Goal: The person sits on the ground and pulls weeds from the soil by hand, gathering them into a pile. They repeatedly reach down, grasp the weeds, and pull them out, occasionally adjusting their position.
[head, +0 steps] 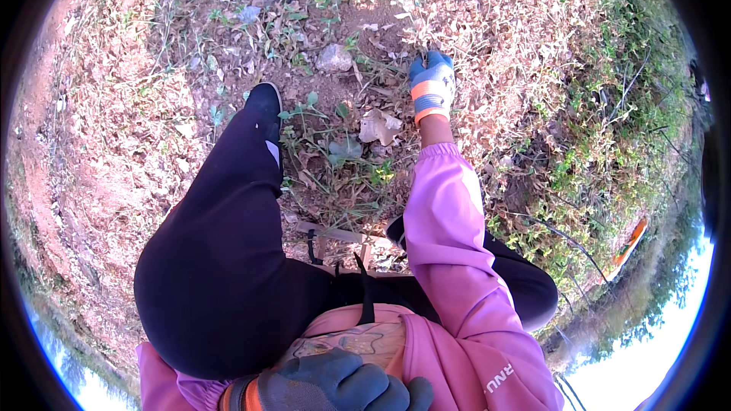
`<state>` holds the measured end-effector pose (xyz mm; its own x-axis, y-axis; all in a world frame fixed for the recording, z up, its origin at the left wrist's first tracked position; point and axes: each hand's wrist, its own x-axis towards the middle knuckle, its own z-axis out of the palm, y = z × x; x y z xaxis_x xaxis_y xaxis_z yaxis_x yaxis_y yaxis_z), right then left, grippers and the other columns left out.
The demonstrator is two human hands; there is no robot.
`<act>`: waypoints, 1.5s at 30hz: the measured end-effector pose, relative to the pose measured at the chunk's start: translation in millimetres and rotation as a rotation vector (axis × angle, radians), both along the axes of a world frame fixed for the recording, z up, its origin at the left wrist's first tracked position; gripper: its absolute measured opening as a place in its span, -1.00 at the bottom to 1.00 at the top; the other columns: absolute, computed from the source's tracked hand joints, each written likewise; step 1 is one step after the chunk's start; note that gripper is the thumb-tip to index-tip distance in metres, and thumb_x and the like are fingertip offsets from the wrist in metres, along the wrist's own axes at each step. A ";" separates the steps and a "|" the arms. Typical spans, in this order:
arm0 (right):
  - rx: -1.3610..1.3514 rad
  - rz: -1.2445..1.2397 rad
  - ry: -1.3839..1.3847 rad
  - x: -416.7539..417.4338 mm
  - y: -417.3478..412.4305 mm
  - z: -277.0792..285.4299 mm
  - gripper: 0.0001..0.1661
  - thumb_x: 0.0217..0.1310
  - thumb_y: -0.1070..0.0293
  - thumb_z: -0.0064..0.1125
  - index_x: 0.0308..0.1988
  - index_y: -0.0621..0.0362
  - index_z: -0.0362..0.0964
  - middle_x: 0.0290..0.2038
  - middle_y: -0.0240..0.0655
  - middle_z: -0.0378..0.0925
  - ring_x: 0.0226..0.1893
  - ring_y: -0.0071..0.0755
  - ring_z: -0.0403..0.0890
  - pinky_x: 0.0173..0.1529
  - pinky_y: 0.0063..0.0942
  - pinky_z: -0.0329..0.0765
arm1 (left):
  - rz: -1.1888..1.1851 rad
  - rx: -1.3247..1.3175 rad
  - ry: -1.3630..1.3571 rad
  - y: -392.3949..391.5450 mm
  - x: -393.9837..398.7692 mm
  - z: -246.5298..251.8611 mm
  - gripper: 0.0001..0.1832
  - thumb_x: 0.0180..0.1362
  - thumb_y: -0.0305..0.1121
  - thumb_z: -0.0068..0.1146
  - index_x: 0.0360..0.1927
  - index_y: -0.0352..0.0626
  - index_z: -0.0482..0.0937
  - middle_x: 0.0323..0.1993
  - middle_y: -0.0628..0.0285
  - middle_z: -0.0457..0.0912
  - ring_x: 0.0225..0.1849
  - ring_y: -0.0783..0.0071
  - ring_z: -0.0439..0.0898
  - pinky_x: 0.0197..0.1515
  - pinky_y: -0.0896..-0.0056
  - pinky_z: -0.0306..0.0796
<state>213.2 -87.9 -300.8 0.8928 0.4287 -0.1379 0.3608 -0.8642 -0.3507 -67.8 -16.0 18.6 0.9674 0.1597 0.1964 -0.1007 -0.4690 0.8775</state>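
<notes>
Stretched out over the ground, my right hand (433, 84) wears a blue-grey work glove with orange bands; its fingers are curled down against a tuft of dry plant stems (425, 40), and whether they grip it cannot be told. My left hand (348, 383), in a matching glove, rests with bent fingers near my belly at the bottom edge; its palm side is hidden. A pale stone (334, 59) and a dry curled leaf (380, 127) lie on the soil left of my right hand. Green weeds (344, 148) grow between my legs.
A wooden frame (337, 234), apparently a low seat, shows between my bent legs. My dark shoe (265, 103) stands at left. Dry leaf litter covers much of the ground. Denser green plants (605, 142), thin dark stems (562, 234) and an orange-and-white object (628, 246) are at right.
</notes>
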 end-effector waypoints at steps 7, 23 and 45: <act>0.013 -0.204 0.137 8.8 -7.0 -25.3 -0.60 0.01 0.21 0.09 -0.17 0.22 0.47 -0.31 0.09 0.56 -0.27 0.15 0.57 -0.15 -0.14 0.47 | -0.003 -0.012 -0.007 -3.2 3.9 -5.8 -0.77 -0.23 -0.33 0.06 -0.40 -0.07 0.55 -0.56 0.35 0.27 -0.51 0.47 0.33 -0.43 0.41 0.34; -0.091 0.105 0.370 -70.7 -26.7 -10.4 -0.66 0.03 0.20 0.16 -0.15 0.04 0.51 -0.18 -0.09 0.56 -0.19 0.07 0.56 -0.11 -0.18 0.49 | -0.021 -0.009 0.002 -1.1 14.3 -14.2 -0.77 -0.23 -0.33 0.06 -0.41 -0.09 0.55 -0.59 0.37 0.26 -0.54 0.48 0.33 -0.46 0.40 0.35; -0.203 0.216 0.336 -49.1 -10.2 -4.1 -0.63 0.08 0.14 0.11 -0.15 0.11 0.42 -0.20 0.00 0.54 -0.20 0.12 0.56 -0.15 -0.10 0.49 | 0.017 0.026 -0.032 -4.5 7.1 -4.4 -0.77 -0.23 -0.33 0.07 -0.40 -0.08 0.56 -0.59 0.40 0.27 -0.56 0.51 0.33 -0.56 0.48 0.24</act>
